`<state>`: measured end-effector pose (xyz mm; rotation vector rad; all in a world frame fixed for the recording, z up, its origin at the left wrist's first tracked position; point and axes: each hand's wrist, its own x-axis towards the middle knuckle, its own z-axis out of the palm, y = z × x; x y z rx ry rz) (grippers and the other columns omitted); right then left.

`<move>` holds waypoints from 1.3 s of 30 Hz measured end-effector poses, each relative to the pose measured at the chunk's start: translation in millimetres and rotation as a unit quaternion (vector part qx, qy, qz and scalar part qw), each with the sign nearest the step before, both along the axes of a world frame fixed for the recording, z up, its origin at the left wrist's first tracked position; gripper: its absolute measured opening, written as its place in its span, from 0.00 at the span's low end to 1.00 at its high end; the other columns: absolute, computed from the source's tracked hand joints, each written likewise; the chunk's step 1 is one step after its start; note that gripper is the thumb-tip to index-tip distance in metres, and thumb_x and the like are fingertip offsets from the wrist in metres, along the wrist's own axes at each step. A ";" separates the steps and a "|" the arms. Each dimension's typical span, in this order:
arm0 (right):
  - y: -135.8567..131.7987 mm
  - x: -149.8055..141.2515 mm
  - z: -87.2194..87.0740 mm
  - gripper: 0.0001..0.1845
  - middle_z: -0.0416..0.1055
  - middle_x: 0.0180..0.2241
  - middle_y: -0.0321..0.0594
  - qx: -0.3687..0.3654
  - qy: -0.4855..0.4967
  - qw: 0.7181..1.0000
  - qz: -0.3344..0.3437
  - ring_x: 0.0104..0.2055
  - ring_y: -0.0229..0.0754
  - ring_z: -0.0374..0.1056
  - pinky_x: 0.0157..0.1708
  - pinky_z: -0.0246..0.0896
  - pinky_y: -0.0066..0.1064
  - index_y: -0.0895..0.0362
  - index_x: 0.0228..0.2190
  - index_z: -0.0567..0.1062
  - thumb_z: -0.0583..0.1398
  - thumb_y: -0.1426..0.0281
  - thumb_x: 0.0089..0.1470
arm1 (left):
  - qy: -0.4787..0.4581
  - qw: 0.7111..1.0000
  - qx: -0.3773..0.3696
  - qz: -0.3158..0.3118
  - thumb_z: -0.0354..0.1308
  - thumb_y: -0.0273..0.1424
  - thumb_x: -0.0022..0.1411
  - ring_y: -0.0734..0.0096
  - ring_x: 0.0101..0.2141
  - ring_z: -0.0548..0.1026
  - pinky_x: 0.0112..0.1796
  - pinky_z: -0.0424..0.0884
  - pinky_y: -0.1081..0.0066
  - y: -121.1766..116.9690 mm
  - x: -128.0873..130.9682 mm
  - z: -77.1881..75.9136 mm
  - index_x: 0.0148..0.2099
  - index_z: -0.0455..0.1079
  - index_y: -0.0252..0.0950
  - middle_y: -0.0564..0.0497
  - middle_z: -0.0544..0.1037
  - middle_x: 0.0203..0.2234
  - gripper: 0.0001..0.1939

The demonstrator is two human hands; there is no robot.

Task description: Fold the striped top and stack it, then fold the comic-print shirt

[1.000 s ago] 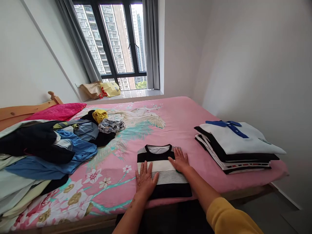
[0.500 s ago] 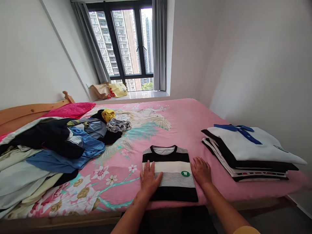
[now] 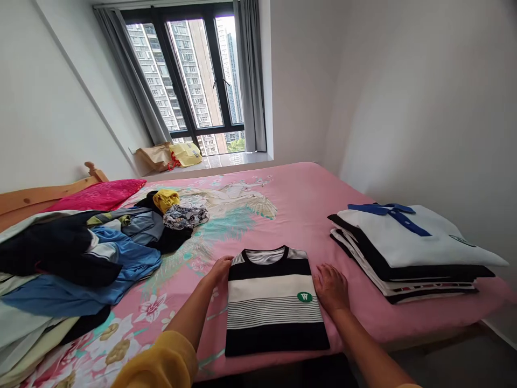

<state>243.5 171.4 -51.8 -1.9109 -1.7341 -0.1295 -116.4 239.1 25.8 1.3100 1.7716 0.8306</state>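
- head view: striped shirt point(image 3: 277, 293), folded into a neat rectangle, lies flat on the pink bedspread point(image 3: 302, 202) close to the near edge of the bed, collar pointing away from the person. black, cream and thin-stripe bands; green badge point(image 3: 304, 297) low on the right side of the chest.
- hands: apart, one on each side of the shirt.
- left hand point(image 3: 222, 268): at the shirt's far left corner, fingertips at the shoulder edge. can't tell if they pinch the cloth (fingertips partly hidden).
- right hand point(image 3: 331, 286): palm down at the right edge, fingers loosely spread, next to the badge. not closed on anything.
- right of the shirt: folded stack point(image 3: 404, 275), black and white layers, white polo point(image 3: 428, 242) with blue collar on top, sitting a bit askew.
- left: loose heap point(image 3: 133, 242) of unfolded clothes, blue, black, grey and pale, with a yellow bundle point(image 3: 166, 200) and a patterned bundle point(image 3: 186, 216) at its far end.
- behind the heap: red pillow point(image 3: 99, 195) by the wooden headboard point(image 3: 52, 193).
- far side: brown paper bag point(image 3: 155, 157) and yellow bag point(image 3: 186, 154) side by side on the window ledge point(image 3: 230, 159), grey curtains point(image 3: 252, 81) framing the window point(image 3: 194, 81).
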 end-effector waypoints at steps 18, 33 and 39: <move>3.4 0.7 3.0 0.19 0.67 0.51 0.47 0.002 0.002 1.000 0.001 0.57 0.45 0.56 0.59 0.42 0.39 0.59 0.46 0.71 0.50 0.67 0.56 | 0.130 0.967 -0.167 -0.142 0.56 0.27 0.39 0.76 0.13 0.59 0.18 0.53 0.76 42.6 -20.7 16.5 0.20 0.63 0.36 0.58 0.59 0.10 0.04; 4.1 1.8 -0.3 0.17 0.68 0.49 0.46 0.032 0.005 0.999 0.001 0.55 0.47 0.58 0.57 0.45 0.40 0.59 0.45 0.72 0.52 0.68 0.55 | 0.325 0.922 0.168 -0.127 0.48 0.37 0.60 0.61 0.60 0.56 0.60 0.48 0.63 -29.3 40.1 -16.5 0.59 0.62 0.35 0.43 0.62 0.59 0.25; 3.7 1.6 0.4 0.17 0.68 0.50 0.45 0.031 0.006 0.999 -0.006 0.55 0.47 0.58 0.57 0.45 0.40 0.58 0.45 0.72 0.53 0.68 0.55 | 0.376 0.910 0.052 -0.168 0.51 0.56 0.53 0.46 0.64 0.40 0.58 0.34 0.43 -29.9 61.4 -28.2 0.66 0.49 0.41 0.44 0.46 0.66 0.44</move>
